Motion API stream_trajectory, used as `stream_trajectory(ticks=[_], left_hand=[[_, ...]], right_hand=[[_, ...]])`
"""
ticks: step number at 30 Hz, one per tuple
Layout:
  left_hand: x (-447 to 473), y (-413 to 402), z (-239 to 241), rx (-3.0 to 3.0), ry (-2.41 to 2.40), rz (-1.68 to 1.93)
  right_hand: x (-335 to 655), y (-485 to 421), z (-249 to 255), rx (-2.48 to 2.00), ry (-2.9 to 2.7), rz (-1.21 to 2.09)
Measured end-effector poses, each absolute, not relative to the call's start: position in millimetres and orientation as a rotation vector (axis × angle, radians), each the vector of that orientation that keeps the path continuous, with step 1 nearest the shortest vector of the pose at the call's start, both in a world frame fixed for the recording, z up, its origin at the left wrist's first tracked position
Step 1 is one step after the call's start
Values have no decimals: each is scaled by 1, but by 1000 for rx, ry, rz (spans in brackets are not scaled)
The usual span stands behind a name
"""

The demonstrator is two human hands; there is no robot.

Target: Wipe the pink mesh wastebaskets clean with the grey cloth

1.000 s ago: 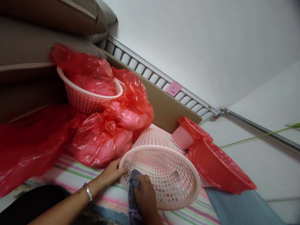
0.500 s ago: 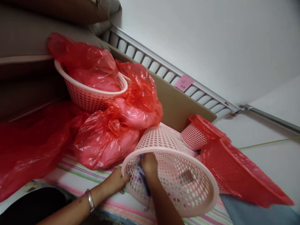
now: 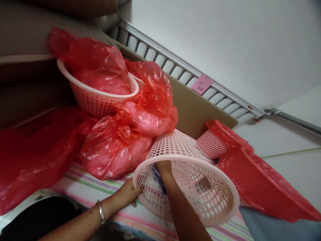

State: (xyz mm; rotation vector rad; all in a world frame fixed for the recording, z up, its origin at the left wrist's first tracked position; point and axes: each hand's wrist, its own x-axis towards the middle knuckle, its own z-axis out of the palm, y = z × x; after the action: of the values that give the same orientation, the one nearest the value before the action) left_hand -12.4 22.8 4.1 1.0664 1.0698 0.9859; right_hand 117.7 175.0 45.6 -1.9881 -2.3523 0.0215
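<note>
A pale pink perforated basket (image 3: 175, 147) lies on its side on a striped cloth (image 3: 85, 189), its mouth facing me. My left hand (image 3: 129, 193) grips the rim at the basket's lower left, and a silver bangle sits on that wrist. My right hand (image 3: 164, 167) reaches inside the basket and presses a dark blue-grey cloth (image 3: 157, 177) against the upper inner wall. Its fingers are closed on the cloth and partly hidden by the rim.
Red plastic bags (image 3: 120, 147) are heaped at the left, one in a second pink basket (image 3: 97, 100). Red baskets (image 3: 260, 184) and a small pink one (image 3: 210, 144) lie at the right. A cardboard sheet (image 3: 190, 110) and a white rail (image 3: 175, 67) stand behind.
My right hand has moved with the cloth from the basket's near rim deeper inside, up to the top inner wall. The left hand has stayed on the rim.
</note>
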Motion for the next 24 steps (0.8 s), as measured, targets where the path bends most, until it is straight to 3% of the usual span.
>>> stream_trajectory(ticks=[11,24], left_hand=[[-18,20,18,1118,1168,1023],[-14,23,17,1074,1185,1023]], right_hand=[[128,7,42,-1926,-2491,-32],[147,21,32,-1983,-2464,-135]])
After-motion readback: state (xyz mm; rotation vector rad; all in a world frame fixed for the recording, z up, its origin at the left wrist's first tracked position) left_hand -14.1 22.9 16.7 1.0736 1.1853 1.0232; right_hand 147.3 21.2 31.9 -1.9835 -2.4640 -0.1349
